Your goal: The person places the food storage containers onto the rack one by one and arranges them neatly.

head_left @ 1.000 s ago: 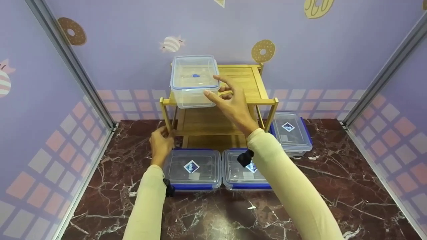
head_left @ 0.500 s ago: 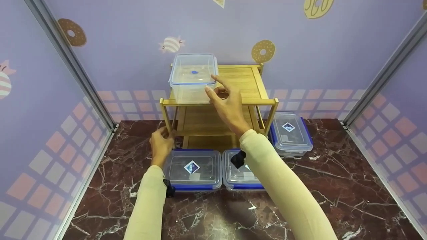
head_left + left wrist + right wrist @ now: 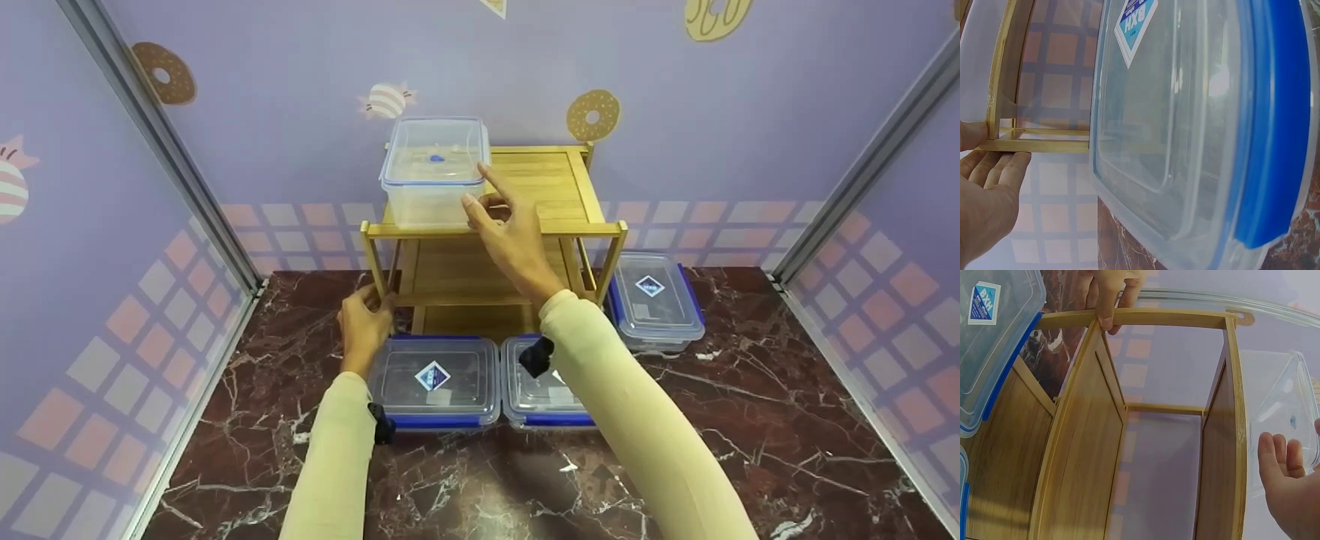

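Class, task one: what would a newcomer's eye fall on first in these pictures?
Probably the clear lidded tub at the top left of the wooden rack. Next come three blue-latched boxes on the dark marbled surface, two in front of the rack and one to its right. Doughnut pictures on the lilac wall behind may also stand out.

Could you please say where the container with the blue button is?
In the head view, the container is at the left end of the wooden rack's top shelf, beside the right hand.
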The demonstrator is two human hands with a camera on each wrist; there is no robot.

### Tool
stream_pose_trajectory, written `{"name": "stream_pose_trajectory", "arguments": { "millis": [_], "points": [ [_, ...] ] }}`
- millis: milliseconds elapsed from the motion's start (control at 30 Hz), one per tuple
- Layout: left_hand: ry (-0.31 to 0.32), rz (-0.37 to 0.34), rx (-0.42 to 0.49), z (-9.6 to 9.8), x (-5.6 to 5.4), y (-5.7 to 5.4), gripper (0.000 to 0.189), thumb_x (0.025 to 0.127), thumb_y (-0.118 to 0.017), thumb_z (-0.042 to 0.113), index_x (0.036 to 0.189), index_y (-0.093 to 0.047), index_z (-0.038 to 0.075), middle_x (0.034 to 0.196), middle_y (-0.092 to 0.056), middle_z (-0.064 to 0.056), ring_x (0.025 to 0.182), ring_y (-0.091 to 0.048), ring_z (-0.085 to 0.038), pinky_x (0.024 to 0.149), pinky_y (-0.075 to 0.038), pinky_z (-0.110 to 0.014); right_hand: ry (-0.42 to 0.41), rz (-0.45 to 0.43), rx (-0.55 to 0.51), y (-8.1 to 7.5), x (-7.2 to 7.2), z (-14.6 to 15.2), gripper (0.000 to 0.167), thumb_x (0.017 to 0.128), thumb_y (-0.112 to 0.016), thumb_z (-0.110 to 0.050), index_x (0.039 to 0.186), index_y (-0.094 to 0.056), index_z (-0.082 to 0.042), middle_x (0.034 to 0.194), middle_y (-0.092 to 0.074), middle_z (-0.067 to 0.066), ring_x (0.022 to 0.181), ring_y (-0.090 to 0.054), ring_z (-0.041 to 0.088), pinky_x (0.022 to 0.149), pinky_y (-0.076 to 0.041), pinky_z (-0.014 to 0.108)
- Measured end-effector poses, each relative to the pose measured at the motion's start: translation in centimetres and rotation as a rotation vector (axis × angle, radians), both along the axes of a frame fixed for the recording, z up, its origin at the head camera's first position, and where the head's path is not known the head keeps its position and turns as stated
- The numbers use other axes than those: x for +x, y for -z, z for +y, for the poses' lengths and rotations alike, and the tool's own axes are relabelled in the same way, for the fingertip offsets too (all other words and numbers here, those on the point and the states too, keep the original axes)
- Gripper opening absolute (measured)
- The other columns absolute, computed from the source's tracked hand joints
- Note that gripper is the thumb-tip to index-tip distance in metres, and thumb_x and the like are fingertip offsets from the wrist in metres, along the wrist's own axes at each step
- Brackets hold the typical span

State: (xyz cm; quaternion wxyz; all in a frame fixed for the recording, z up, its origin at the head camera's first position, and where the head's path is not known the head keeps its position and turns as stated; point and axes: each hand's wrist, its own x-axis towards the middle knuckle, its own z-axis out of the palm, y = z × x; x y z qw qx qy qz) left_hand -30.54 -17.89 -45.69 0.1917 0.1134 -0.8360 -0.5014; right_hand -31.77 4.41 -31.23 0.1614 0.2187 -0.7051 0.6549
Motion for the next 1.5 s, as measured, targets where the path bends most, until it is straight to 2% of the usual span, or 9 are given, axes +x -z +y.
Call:
{"name": "stream_pose_trajectory", "arguments": {
  "millis": [133,300,467,667,767,900,1100,1300,1500],
  "points": [
    [-0.001,-0.007,0.008,0.0,0.0,0.0,0.03,0.095,-0.07,0.018,0.12,-0.072,0.001,0.117,-0.073,-0.018,0.107,-0.069,-0.033,0.1,-0.05,-0.045,-0.021,0.006,0.006,0.0,0.1,0.2,0.055,0.099,-0.066,-0.01,0.15,-0.046,-0.003,0.087,-0.063,0.01,0.078,-0.064,0.021,0.081,-0.058,0.034],
    [-0.003,-0.017,0.015,0.1,0.1,0.2,0.028,0.095,-0.069,0.018,0.117,-0.074,0.001,0.113,-0.074,-0.018,0.106,-0.069,-0.034,0.101,-0.049,-0.047,-0.028,0.025,0.034,0.3,0.9,0.4,0.058,0.098,-0.069,-0.013,0.151,-0.046,-0.004,0.094,-0.063,0.012,0.088,-0.065,0.022,0.089,-0.056,0.032],
    [-0.013,-0.021,0.022,0.1,0.2,0.3,0.026,0.095,-0.07,0.019,0.114,-0.075,0.003,0.109,-0.074,-0.018,0.105,-0.067,-0.034,0.101,-0.047,-0.048,-0.074,0.043,0.035,0.6,2.6,0.6,0.06,0.095,-0.072,-0.012,0.15,-0.048,-0.006,0.103,-0.063,0.016,0.096,-0.068,0.026,0.09,-0.057,0.035],
    [0.0,-0.023,0.045,0.1,0.2,0.3,0.026,0.095,-0.07,0.017,0.117,-0.074,0.002,0.115,-0.073,-0.017,0.11,-0.067,-0.035,0.103,-0.047,-0.047,-0.127,0.084,0.041,1.6,4.9,1.1,0.059,0.092,-0.075,-0.008,0.145,-0.051,-0.002,0.108,-0.065,0.015,0.094,-0.068,0.023,0.088,-0.059,0.037],
    [-0.004,-0.031,0.037,0.1,0.2,0.3,0.027,0.095,-0.07,0.018,0.117,-0.074,0.002,0.116,-0.073,-0.017,0.114,-0.065,-0.035,0.105,-0.046,-0.047,-0.156,0.094,0.037,2.4,6.1,1.8,0.055,0.09,-0.077,-0.007,0.14,-0.055,0.001,0.108,-0.066,0.014,0.092,-0.067,0.024,0.085,-0.06,0.037],
    [-0.006,-0.035,0.028,0.2,0.2,0.3,0.025,0.095,-0.07,0.018,0.115,-0.075,0.003,0.114,-0.074,-0.017,0.114,-0.065,-0.035,0.105,-0.046,-0.048,-0.184,0.06,0.03,3.8,7.8,3.5,0.051,0.088,-0.078,-0.006,0.135,-0.058,-0.002,0.109,-0.065,0.013,0.094,-0.067,0.026,0.086,-0.06,0.039],
    [-0.002,-0.038,0.042,0.4,0.2,0.2,0.025,0.096,-0.07,0.017,0.115,-0.075,0.002,0.113,-0.074,-0.017,0.11,-0.067,-0.034,0.103,-0.047,-0.048,-0.169,0.037,0.077,6.3,9.9,6.9,0.05,0.086,-0.08,-0.003,0.131,-0.06,0.001,0.111,-0.067,0.012,0.091,-0.068,0.027,0.085,-0.06,0.038],
    [-0.003,-0.031,0.043,0.2,0.1,0.2,0.025,0.096,-0.069,0.016,0.116,-0.074,0.001,0.114,-0.073,-0.019,0.109,-0.068,-0.035,0.103,-0.047,-0.048,-0.142,0.025,0.105,8.5,11.1,10.3,0.049,0.082,-0.082,0.001,0.127,-0.063,0.001,0.111,-0.069,0.012,0.09,-0.069,0.026,0.083,-0.06,0.036],
    [-0.004,-0.019,0.024,0.1,0.0,0.1,0.027,0.096,-0.069,0.017,0.116,-0.073,-0.001,0.116,-0.072,-0.021,0.113,-0.064,-0.036,0.106,-0.044,-0.049,-0.076,-0.048,0.074,10.5,11.9,13.4,0.044,0.081,-0.081,0.006,0.123,-0.066,0.002,0.109,-0.069,0.015,0.09,-0.069,0.026,0.081,-0.06,0.034]
  ]
}}
